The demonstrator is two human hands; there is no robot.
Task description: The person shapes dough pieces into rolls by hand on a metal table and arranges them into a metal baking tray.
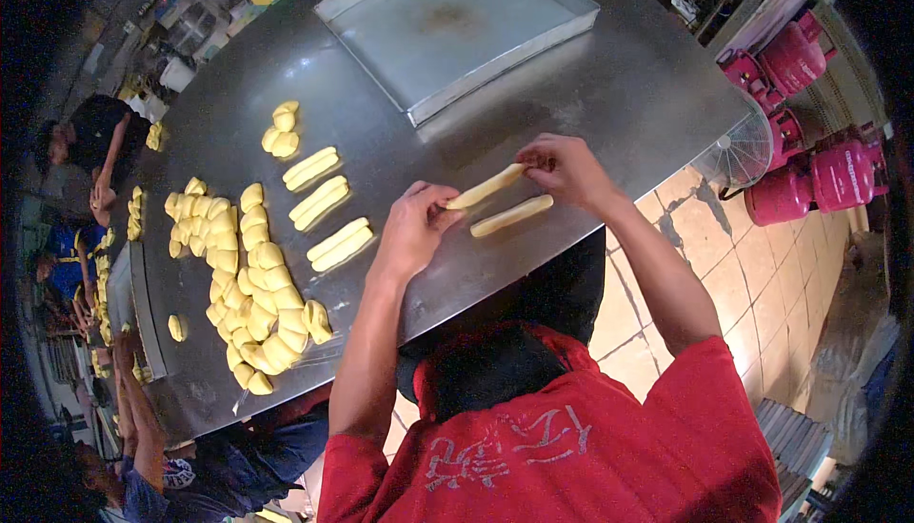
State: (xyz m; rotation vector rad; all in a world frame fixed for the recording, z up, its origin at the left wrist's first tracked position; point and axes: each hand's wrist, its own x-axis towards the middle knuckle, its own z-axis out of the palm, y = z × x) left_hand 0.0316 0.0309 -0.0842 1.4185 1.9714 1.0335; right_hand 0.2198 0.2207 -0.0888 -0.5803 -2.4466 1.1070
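A pale yellow strip of dough [487, 187] stretches between my two hands over the steel table. My left hand [416, 225] pinches its left end, fingers closed. The other end is gripped by the closed fingers of my right hand [564, 167]. Just below it, nearer the table's front edge, lies a second dough strip [512, 217], apart from both hands. To the left of my left hand are three pairs of strips laid side by side: a far pair [311, 169], a middle pair [319, 202] and a near pair [340, 244].
A large shallow metal tray [571, 23] sits at the back of the steel table [647, 95]. Many shaped dough pieces [262, 304] cluster at left, with a small dough stack [282, 130] farther back. Pink gas cylinders [798, 185] and a fan [731, 149] stand right. Other people work at left.
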